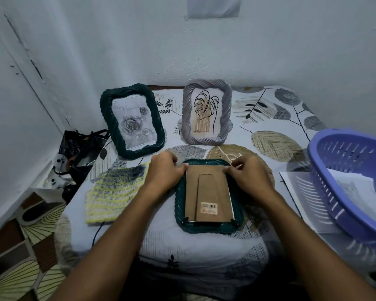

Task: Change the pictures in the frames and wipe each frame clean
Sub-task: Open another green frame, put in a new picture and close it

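Working at the top of the frame point(206, 194), we have both hands on it. It is the dark green one, lying face down on the bed point(204, 253) right in front of us, with its brown back board point(207, 192) facing up. Its long side points away from us, so the top edge is far and the bottom edge is near. Our left hand point(164, 170) is at the far left corner and our right hand point(249, 175) is at the far right corner, about the same way off. The fingers of both hands are curled in and pinching at the top edge of the board. We think the next move is to free the board there and lift it toward us. Two more frames, a dark green frame point(131, 120) and a grey frame point(206, 114), stand behind. A knitted cloth point(115, 192) lies just left, and a purple basket point(352, 181) sits to the right.
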Demonstrator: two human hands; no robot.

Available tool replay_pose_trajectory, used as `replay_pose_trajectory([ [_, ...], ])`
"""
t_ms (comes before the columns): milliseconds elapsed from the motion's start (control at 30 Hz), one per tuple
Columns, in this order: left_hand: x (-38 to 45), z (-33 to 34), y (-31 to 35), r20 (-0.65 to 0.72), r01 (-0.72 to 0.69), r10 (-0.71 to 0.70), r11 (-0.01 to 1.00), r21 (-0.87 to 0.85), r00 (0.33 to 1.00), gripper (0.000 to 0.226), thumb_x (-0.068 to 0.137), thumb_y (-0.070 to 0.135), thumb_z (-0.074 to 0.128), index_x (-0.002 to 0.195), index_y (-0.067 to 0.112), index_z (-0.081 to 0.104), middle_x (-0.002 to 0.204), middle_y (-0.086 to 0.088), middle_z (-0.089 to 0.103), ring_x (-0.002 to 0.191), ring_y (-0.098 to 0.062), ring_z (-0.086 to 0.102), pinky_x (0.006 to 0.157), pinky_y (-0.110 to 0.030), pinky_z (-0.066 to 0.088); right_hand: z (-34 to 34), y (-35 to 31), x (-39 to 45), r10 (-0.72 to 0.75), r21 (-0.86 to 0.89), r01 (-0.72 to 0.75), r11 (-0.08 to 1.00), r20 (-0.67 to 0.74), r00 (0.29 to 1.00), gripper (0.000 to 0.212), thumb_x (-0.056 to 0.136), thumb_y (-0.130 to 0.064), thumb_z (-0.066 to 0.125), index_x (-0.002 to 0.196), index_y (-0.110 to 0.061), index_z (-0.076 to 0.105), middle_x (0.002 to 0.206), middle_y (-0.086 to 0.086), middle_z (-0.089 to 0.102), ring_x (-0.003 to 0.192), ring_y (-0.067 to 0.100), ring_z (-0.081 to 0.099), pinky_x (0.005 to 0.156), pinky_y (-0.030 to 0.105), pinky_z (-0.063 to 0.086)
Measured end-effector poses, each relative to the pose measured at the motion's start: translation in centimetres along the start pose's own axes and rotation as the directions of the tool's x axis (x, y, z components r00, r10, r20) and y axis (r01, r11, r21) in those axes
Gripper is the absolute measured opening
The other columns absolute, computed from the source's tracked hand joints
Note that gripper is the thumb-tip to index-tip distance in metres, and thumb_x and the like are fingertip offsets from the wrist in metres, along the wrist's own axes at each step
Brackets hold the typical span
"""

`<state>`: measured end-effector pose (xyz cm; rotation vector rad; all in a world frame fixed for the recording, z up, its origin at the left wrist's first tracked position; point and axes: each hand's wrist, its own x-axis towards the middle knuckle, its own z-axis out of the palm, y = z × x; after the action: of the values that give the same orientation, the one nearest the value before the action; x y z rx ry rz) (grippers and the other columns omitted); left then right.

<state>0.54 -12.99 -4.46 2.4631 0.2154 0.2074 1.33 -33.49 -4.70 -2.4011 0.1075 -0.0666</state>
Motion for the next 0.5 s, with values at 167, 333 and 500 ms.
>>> replay_pose_trajectory([
  [167,-3.5,-1.9,-0.3,0.053,-0.019,0.019,1.0,-0.005,0.998,0.045,0.08,0.038,0.073,0.11,0.004,0.069,0.094,-0.012,0.072,0.09,-0.024,0.066,0.08,-0.031,0.051,-1.7,0.1,-2.7,0.047,0.061,-0.057,0.997,0.165,0.985,0.044,0.08,-0.026,0.076,0.117,-0.006,0.061,0.091,0.002,0.064,0.074,0.021,0.065,0.065,0.04,0.058],
  [333,-6.4,-2.5,-1.3,0.28,0.151,-0.077,0.955,-0.253,0.957,0.053,0.078,0.024,0.079,0.119,-0.002,0.056,0.055,-0.005,0.062,0.054,-0.028,0.064,0.056,-0.042,0.058,-2.7,0.4,-5.6,0.056,0.133,-0.103,0.986,0.318,0.946,0.028,0.08,-0.02,0.076,0.1,-0.014,0.058,0.078,0.003,0.065,0.052,0.015,0.065,0.049,0.032,0.055],
  [500,-8.0,-2.3,-1.6,0.348,0.221,-0.08,0.894,-0.39,0.934,0.056,0.075,0.011,0.08,0.12,-0.006,0.052,0.061,-0.019,0.064,0.046,-0.027,0.063,0.051,-0.042,0.058,-3.1,0.7,-7.4,0.025,0.138,-0.082,0.987,0.373,0.927,0.024,0.075,-0.018,0.08,0.084,-0.021,0.059,0.068,0.001,0.067,0.048,0.011,0.065,0.048,0.03,0.054],
])
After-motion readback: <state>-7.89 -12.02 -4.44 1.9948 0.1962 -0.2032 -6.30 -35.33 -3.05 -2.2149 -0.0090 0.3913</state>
